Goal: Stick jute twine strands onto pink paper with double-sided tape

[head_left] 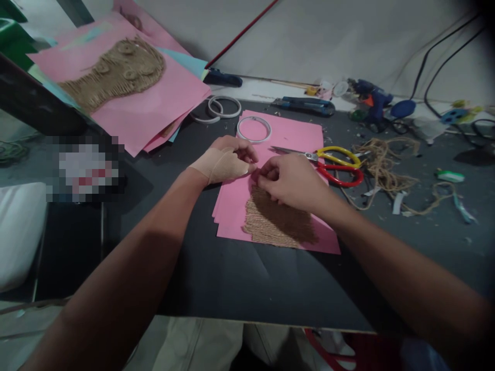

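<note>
On the pink paper sheet [232, 216], right hand [290, 181] pinches inward, any held strand hidden; curled, tape-wrapped left hand [224, 165] shows no clear grip, just above the brown jute-twine panel [278, 219].

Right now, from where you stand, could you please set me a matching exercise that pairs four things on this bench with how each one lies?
Things:
1. red-and-yellow scissors
2. white tape roll
3. loose twine
4. left hand

States:
A. covered at the wrist by a beige wrap
B. heaped on the dark tabletop
C. blades over the pink sheet, handles beyond its edge
D. lying flat on that sheet, above the hands

Pairs: 1-C, 2-D, 3-B, 4-A.
</note>
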`<state>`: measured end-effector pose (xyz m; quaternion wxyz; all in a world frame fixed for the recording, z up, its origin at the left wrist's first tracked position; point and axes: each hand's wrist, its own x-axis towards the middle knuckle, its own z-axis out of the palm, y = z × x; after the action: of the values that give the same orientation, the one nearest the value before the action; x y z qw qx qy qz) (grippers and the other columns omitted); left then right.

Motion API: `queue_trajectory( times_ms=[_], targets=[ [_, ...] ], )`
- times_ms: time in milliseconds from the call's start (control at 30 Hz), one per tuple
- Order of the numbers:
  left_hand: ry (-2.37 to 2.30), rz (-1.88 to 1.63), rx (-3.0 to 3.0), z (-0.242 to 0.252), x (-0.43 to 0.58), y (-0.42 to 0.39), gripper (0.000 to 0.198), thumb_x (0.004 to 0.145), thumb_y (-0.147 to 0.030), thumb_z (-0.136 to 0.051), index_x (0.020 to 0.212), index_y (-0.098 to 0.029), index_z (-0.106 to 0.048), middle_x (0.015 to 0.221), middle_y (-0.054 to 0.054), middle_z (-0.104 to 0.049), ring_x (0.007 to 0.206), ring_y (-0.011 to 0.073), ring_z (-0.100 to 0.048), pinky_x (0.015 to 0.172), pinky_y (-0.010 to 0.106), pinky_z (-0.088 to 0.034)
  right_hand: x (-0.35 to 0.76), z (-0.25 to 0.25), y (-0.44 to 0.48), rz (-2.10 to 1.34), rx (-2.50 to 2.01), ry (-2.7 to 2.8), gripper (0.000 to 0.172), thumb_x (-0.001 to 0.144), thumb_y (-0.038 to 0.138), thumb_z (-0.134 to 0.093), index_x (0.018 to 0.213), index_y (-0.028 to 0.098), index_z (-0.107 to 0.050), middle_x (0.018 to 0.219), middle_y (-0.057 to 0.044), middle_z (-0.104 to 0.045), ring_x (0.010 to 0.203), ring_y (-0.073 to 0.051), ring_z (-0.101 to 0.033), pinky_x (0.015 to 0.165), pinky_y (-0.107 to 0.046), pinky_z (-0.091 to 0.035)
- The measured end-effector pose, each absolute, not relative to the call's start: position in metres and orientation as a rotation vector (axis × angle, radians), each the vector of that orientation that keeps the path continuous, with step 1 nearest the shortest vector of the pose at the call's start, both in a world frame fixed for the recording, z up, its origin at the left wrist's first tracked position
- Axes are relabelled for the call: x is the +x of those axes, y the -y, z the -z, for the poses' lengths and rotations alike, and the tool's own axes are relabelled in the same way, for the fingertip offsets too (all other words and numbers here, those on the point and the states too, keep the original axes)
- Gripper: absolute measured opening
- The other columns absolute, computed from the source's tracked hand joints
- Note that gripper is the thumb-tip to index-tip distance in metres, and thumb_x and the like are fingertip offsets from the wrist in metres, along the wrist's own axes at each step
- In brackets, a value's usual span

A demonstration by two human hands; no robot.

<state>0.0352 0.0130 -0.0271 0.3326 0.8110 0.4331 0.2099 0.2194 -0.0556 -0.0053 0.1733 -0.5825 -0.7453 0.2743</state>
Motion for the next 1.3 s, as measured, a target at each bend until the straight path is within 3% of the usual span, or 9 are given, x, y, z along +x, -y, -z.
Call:
queue_trajectory(
  times_ms=[300, 533, 800, 967, 1100, 1300],
  targets=[
    [-1.136, -0.559, 2.129, 0.026, 0.036, -0.013, 0.021, 0.07, -0.027, -0.07, 0.087, -0.017, -0.079, 0.078, 0.004, -0.074, 0.071, 0.0149, -0.062, 0.068, 0.029, -0.045, 0.212, 0.006, 0.055, -0.665, -1.717, 2.153, 0.031, 0.089, 0.033, -0.064, 0.061, 0.021, -0.064, 0.055, -0.005, -0.059, 0.053, -0.017, -0.052, 0.059, -0.037, -0.034],
    [-1.135, -0.552, 2.102, 0.026, 0.035, -0.011, 0.022, 0.071, -0.025, -0.069, 0.088, -0.016, -0.078, 0.079, 0.004, -0.074, 0.069, 0.014, -0.062, 0.068, 0.028, -0.046, 0.211, 0.01, 0.052, -0.604, -1.731, 2.213, 0.04, 0.09, 0.035, -0.061, 0.054, 0.022, -0.051, 0.054, -0.003, -0.051, 0.051, -0.014, -0.038, 0.056, -0.036, -0.025],
    [-1.137, -0.548, 2.11, 0.025, 0.036, -0.012, 0.021, 0.07, -0.025, -0.07, 0.087, -0.016, -0.078, 0.079, 0.004, -0.074, 0.071, 0.0145, -0.062, 0.069, 0.029, -0.047, 0.213, 0.012, 0.051, -0.601, -1.724, 2.229, 0.038, 0.087, 0.029, -0.06, 0.052, 0.024, -0.044, 0.051, -0.001, -0.045, 0.051, -0.013, -0.033, 0.057, -0.037, -0.023],
    [-1.147, -0.56, 2.13, 0.026, 0.037, -0.013, 0.02, 0.07, -0.027, -0.071, 0.085, -0.016, -0.079, 0.077, 0.004, -0.073, 0.07, 0.0146, -0.061, 0.069, 0.03, -0.045, 0.217, 0.007, 0.049, -0.685, -1.739, 2.2, 0.03, 0.083, 0.023, -0.06, 0.054, 0.021, -0.054, 0.049, 0.001, -0.044, 0.05, -0.012, -0.034, 0.055, -0.037, -0.026],
    [-1.149, -0.556, 2.116, 0.026, 0.037, -0.012, 0.022, 0.07, -0.027, -0.07, 0.086, -0.016, -0.079, 0.077, 0.004, -0.073, 0.069, 0.0134, -0.06, 0.068, 0.029, -0.045, 0.222, -0.001, 0.048, -0.962, -1.765, 2.106, 0.019, 0.084, 0.022, -0.059, 0.069, 0.016, -0.069, 0.05, 0.001, -0.05, 0.05, -0.011, -0.04, 0.052, -0.032, -0.03],
    [-1.144, -0.569, 2.134, 0.026, 0.037, -0.012, 0.022, 0.069, -0.026, -0.071, 0.086, -0.014, -0.079, 0.078, 0.003, -0.074, 0.069, 0.0128, -0.06, 0.069, 0.028, -0.045, 0.228, -0.004, 0.046, -1.267, -1.805, 1.903, 0.021, 0.087, 0.028, -0.059, 0.088, 0.014, -0.074, 0.048, 0.002, -0.052, 0.041, -0.011, -0.044, 0.04, -0.027, -0.03]
  ],
)
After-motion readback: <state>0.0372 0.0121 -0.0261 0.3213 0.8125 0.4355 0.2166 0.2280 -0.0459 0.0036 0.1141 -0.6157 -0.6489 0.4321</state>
